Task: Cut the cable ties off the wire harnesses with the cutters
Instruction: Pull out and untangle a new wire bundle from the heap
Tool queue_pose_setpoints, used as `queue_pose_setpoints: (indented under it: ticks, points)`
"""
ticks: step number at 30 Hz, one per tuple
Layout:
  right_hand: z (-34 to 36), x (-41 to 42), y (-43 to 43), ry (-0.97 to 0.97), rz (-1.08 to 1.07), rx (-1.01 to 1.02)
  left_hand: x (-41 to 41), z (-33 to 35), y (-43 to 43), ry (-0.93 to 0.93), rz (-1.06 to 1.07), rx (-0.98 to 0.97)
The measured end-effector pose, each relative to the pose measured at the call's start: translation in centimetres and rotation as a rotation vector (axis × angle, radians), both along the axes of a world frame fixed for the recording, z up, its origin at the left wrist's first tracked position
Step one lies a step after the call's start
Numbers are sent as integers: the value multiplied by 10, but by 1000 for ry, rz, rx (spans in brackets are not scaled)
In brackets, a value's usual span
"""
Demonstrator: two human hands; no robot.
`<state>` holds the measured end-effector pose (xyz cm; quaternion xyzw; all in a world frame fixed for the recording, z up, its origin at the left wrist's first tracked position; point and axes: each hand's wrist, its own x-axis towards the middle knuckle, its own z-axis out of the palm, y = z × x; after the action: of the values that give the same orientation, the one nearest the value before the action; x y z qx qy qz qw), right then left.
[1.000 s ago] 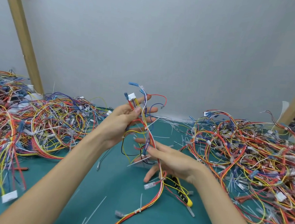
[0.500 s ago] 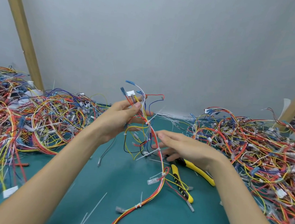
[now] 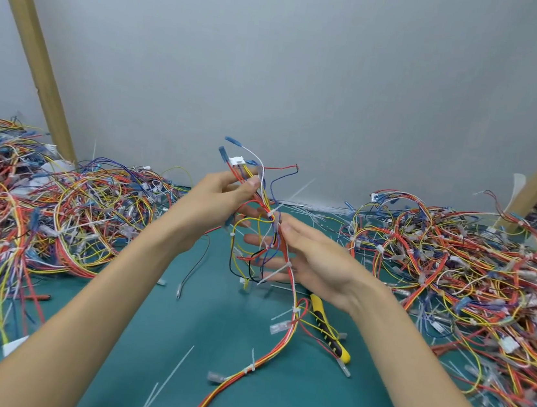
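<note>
My left hand (image 3: 216, 203) pinches the upper end of a wire harness (image 3: 289, 273) of red, yellow, white and blue wires, just below its white connector (image 3: 236, 160). The harness hangs down past white cable ties (image 3: 270, 214) to the teal table. My right hand (image 3: 314, 263) is raised beside the harness with straight fingers spread behind and against the wires, holding nothing. The yellow-and-black cutters (image 3: 329, 329) lie on the table under my right wrist, partly hidden by it.
A big heap of harnesses (image 3: 40, 209) covers the left side of the teal table (image 3: 148, 341), and another heap (image 3: 471, 279) covers the right. Cut tie pieces (image 3: 171, 374) litter the mat. Wooden posts (image 3: 33, 39) lean against the grey wall.
My right hand has lifted off the cutters on the table and risen to the hanging harness. My left hand keeps its pinch and has barely moved.
</note>
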<state>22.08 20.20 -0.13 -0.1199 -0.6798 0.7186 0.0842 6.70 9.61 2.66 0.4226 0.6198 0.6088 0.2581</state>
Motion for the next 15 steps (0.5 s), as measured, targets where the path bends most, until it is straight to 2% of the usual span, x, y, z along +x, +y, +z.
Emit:
queue_pose_setpoints:
  ticks: [5, 8, 10, 15]
  points:
    - [-3, -1, 2, 88, 47, -124, -4, -2, 2, 39, 42, -30]
    - [-1, -3, 1, 156, 69, -208, -4, -3, 4, -41, -12, -11]
    - [2, -4, -2, 218, 91, -299, -4, -4, 4, -162, -126, -10]
    - [7, -7, -2, 316, 41, -471, -11, -18, 3, -664, -477, 34]
